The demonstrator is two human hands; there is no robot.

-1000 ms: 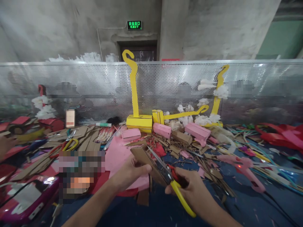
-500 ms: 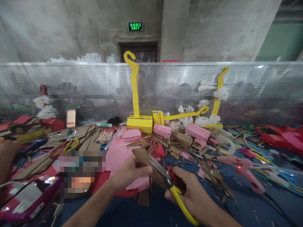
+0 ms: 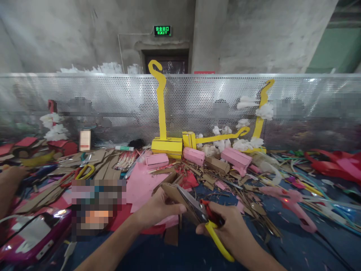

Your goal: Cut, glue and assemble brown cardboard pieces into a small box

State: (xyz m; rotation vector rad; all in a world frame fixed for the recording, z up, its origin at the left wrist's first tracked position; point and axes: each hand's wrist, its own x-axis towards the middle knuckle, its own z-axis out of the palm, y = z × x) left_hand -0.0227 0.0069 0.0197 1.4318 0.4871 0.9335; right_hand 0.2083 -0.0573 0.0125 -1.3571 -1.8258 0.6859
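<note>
My left hand (image 3: pixel 158 210) pinches a strip of brown cardboard (image 3: pixel 170 190), thumb on the near face, above the middle of the blue table. Wrapped round the red and yellow handles of a pair of scissors (image 3: pixel 218 241) is my right hand (image 3: pixel 229 226). The scissor blades lie along the cardboard's right side, pointing up and left; part of the lower blade is hidden behind the strip. Beyond my hands stand a yellow cardboard hook on a base (image 3: pixel 162 109) and several pink cardboard blocks (image 3: pixel 157 160).
A pink glue gun (image 3: pixel 293 203) with a lit red light lies on the right. Cardboard scraps (image 3: pixel 254 210) litter the blue table (image 3: pixel 208 259). At left are a purple power strip (image 3: pixel 42 241) and another person's hand (image 3: pixel 12 180). A perforated metal screen (image 3: pixel 121 98) rises behind.
The scissors' handles have come closer together, and the blades have closed further along the cardboard. The cardboard and my left hand have shifted slightly right and down.
</note>
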